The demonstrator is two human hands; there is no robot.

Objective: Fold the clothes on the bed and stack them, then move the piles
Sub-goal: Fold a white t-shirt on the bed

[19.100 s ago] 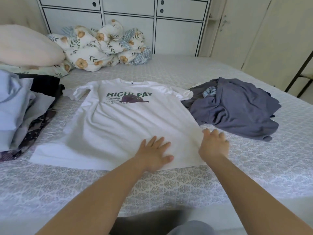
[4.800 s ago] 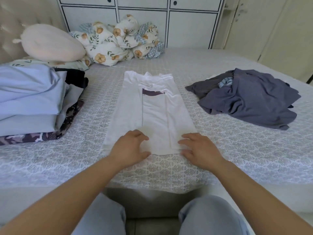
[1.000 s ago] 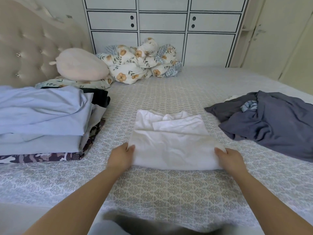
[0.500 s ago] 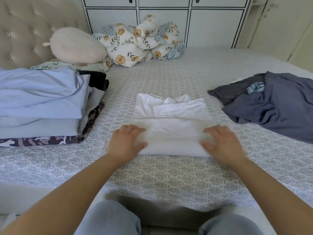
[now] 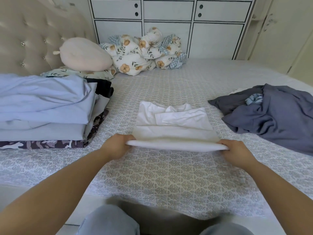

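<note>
One folded white T-shirt [image 5: 171, 126] lay near the middle of the bed [image 5: 169, 180], between two other groups of clothes. Its long axis ran left to right across the view; the neckline and the folded-in sleeves faced the far side of the bed, and the doubled near edge faced the person. The fabric was plain white, several layers thick, with soft creases on the upper panel; no print showed. Two hands held that near edge, one at each corner. The left hand [image 5: 116, 146] gripped the left corner with its fingers curled around the fold, and the right hand [image 5: 237, 152] gripped the right corner in the same way, so that the edge was raised just off the patterned bedspread while the far part rested on it. To the left stood one stack of folded clothes [image 5: 45, 109], light blue garments on top, a camouflage-patterned piece at the bottom and a black one at the back. To the right lay one unfolded heap of dark grey-blue clothes [image 5: 274, 116]. Farther off were one pink cushion [image 5: 84, 55], one bundled floral quilt [image 5: 144, 51], a tufted headboard [image 5: 32, 36] and white cabinets [image 5: 169, 21].
</note>
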